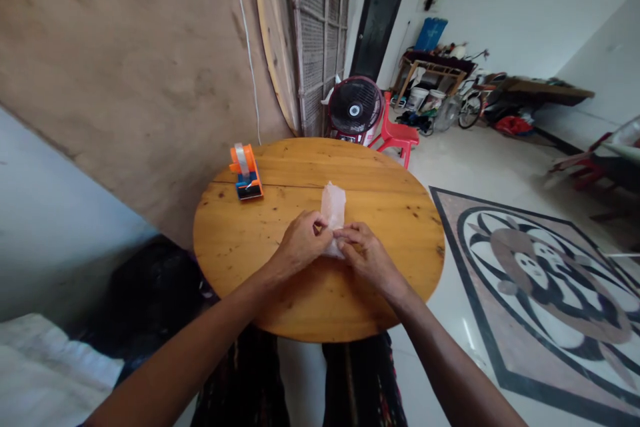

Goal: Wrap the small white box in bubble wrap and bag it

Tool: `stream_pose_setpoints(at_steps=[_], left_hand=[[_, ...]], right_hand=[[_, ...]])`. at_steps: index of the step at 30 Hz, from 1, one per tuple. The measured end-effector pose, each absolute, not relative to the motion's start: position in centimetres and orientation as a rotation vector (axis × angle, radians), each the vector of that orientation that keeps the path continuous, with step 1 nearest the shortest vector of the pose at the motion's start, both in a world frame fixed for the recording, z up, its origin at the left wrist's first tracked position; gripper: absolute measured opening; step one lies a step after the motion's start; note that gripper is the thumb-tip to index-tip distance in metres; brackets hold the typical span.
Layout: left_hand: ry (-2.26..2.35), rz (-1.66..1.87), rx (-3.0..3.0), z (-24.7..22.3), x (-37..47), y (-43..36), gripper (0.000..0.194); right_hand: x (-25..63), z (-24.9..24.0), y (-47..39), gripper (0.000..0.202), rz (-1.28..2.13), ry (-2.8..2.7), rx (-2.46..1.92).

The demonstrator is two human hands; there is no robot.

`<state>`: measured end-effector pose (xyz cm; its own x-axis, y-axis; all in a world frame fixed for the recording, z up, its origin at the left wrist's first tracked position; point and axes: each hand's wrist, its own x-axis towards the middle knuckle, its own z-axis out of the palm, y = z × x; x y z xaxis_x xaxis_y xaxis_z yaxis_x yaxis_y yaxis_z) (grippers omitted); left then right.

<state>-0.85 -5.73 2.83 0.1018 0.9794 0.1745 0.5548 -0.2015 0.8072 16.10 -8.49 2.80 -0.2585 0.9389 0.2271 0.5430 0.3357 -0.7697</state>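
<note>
A small whitish, thin-looking packet [333, 203] lies upright in view near the middle of the round wooden table [235, 240]. Whether it is plastic or paper I cannot make out. My left hand [305, 240] pinches its near part from the left, thumb and fingers closed together. From the right, my right hand [365, 250] grips the same part between thumb and fingertips. The two sets of fingertips almost meet and hide some of the packet. Its far end sticks out beyond both hands.
An orange and blue tape dispenser [246, 172] stands at the table's far left. Beyond the far edge are a dark fan [355, 107] and a red plastic chair [397, 133]. A brown wall [150, 67] rises on the left, with black bags [150, 287] below.
</note>
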Motion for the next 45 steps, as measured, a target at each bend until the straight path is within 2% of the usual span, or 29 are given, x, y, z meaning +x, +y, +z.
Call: stream_pose_setpoints(at_steps=[4,9,20,29,38,42,45], left_hand=[[1.542,0.958,1.754,3.4,-0.5,-4.6,0.009],[1.537,0.964,1.836,3.5,-0.3,-3.6,0.025],[1.287,0.939,1.607,2.4,-0.5,-1.9,0.016],[1.28,0.976,1.537,2.5,-0.5,-2.5,0.015],[1.325,1.034,1.493,2.0,-0.4,-2.3,0.007],[1.339,1.055,1.498,2.1,-0.1,-2.5,0.018],[1.442,1.15,1.678,2.2,0.1,-3.1,0.013]], right_hand=[[16.2,2.8,-8.6,0.028,0.65,-1.971,-1.342],[16.0,3.1,-9.0,0.029,0.607,-2.002,-1.364],[16.0,3.1,-9.0,0.03,0.464,-2.11,-1.379],[16.5,3.6,-8.1,0.027,0.103,-2.31,-1.289],[16.7,3.4,-7.5,0.03,0.085,-2.412,-1.192],[16.7,3.5,-7.3,0.03,0.074,-2.433,-1.169],[16.8,3.6,-7.2,0.03,0.084,-2.434,-1.157]])
